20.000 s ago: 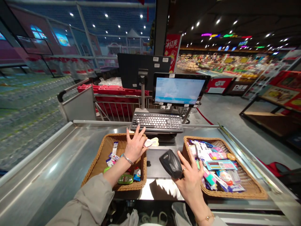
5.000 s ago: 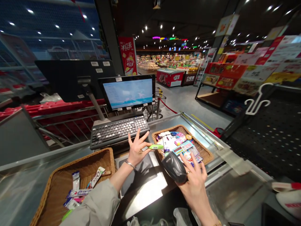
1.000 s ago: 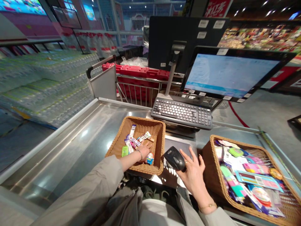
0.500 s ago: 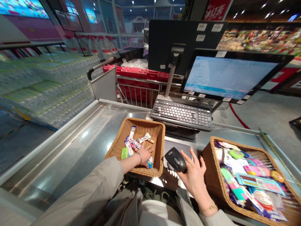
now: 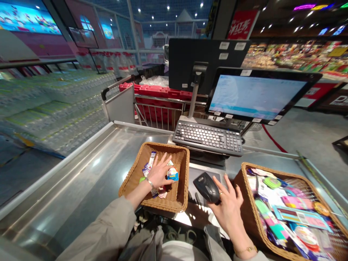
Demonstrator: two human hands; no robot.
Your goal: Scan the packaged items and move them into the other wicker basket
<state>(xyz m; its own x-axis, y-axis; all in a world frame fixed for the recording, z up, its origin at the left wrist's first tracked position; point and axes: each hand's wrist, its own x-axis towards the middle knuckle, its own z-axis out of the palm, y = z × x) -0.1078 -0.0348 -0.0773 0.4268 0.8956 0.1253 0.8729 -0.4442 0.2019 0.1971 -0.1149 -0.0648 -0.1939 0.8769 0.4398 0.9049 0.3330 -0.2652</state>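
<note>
My left hand (image 5: 159,172) is over the left wicker basket (image 5: 130,181), pinching a small egg-shaped sweet (image 5: 172,174) with a blue and white wrapper between thumb and fingers; the other fingers are spread. Several small snack packets (image 5: 148,167) lie in that basket under the hand. My right hand (image 5: 230,204) holds a black handheld barcode scanner (image 5: 208,186) above the counter between the two baskets, fingers fanned out behind it. The right wicker basket (image 5: 246,214) is full of several colourful packets (image 5: 288,208).
A black keyboard (image 5: 208,137) and a lit till screen (image 5: 257,98) stand behind the baskets, with a second dark monitor back (image 5: 201,58). The steel counter (image 5: 81,185) stretches left. Red shopping baskets (image 5: 154,92) and a metal rail sit beyond.
My left hand has lifted the egg-shaped sweet out of the packets in the left basket. The right hand with the scanner has stayed about where it was. The view tilted up slightly.
</note>
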